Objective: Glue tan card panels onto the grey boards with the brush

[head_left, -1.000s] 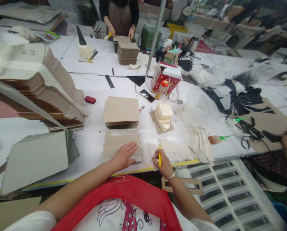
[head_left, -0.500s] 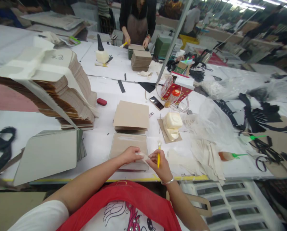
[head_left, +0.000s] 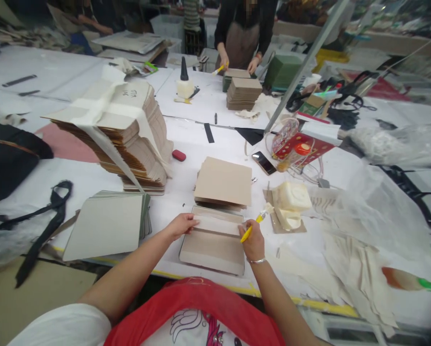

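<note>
Pale strip (head_left: 217, 225) spans the board's (head_left: 211, 249) far part. We have our left hand's (head_left: 181, 226) fingers pinched on its left end, our right hand's (head_left: 253, 239) on its right, brush (head_left: 247, 234) also gripped there. Stack (head_left: 223, 181) just beyond board; tub (head_left: 293, 197) right of it.

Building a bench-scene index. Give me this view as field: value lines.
left hand: pinching one end of pale strip
right hand: at strip's other end, also gripping yellow-handled brush
below strip: tan panel, contact unclear
beyond panel: stack of tan boards
right of stack: cream plastic container
left of panel: staggered grey boards
across table: co-worker's hand holding another brush
</note>
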Demonstrator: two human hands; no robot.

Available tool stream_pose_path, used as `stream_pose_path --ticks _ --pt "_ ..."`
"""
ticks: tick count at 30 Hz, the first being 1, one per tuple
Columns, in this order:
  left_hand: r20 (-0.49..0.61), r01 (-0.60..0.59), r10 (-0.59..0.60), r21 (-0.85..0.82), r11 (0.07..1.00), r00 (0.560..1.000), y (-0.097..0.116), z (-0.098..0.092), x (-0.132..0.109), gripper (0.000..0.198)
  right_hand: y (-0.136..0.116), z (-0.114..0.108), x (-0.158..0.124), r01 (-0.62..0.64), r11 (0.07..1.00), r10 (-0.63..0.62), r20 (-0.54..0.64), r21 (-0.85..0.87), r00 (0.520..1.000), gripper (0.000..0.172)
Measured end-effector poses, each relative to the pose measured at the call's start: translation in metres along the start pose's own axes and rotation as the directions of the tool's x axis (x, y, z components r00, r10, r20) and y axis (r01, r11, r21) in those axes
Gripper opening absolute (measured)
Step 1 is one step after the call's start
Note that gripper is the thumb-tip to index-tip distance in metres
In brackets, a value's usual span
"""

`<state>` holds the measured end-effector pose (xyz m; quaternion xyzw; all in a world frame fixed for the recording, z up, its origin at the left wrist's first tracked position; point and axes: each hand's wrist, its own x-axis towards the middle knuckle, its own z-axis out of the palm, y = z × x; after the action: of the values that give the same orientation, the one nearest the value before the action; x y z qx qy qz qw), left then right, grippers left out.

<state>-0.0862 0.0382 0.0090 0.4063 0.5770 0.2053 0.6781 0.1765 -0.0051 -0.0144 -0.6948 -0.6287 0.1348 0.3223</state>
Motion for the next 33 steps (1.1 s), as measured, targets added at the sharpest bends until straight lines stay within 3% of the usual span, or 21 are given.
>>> stream_pose_path --ticks 2,5,8,19,27,30,33 --pt "-0.122 -0.034 0.048 0.11 0.993 0.991 -0.001 0.001 0.007 0.036 0.005 0.011 0.006 0.003 1.0 -0.003 -0.008 0.001 1.0 0.031" --pt "-0.293 -0.079 0.213 0.408 0.909 0.932 -0.002 0.003 0.02 0.034 0.01 0.024 0.013 -0.013 1.0 0.012 -0.025 -0.02 1.0 0.031" --pt "-0.359 -0.063 0.312 0.562 0.825 0.88 -0.004 0.002 0.03 0.03 0.014 0.033 0.017 -0.016 0.999 0.014 -0.044 -0.043 0.999 0.03" --pt "-0.415 0.027 0.256 0.566 0.824 0.873 -0.012 -0.002 0.045 0.028 0.028 0.047 0.02 0.065 0.997 -0.069 -0.14 -0.032 0.988 0.032" --pt "-0.423 0.064 0.29 0.65 0.758 0.858 -0.013 0.002 0.047 0.029 0.022 0.044 0.021 0.072 0.989 -0.086 -0.116 -0.127 0.989 0.032" --pt "-0.45 0.05 0.41 0.719 0.693 0.794 -0.013 -0.006 0.026 0.026 0.024 0.031 0.021 0.057 0.973 -0.092 -0.152 -0.223 0.984 0.035" --pt "-0.397 -0.077 0.655 0.817 0.571 0.643 -0.024 -0.039 -0.02 0.024 0.026 0.005 0.015 0.055 0.967 -0.113 -0.225 -0.248 0.968 0.039"
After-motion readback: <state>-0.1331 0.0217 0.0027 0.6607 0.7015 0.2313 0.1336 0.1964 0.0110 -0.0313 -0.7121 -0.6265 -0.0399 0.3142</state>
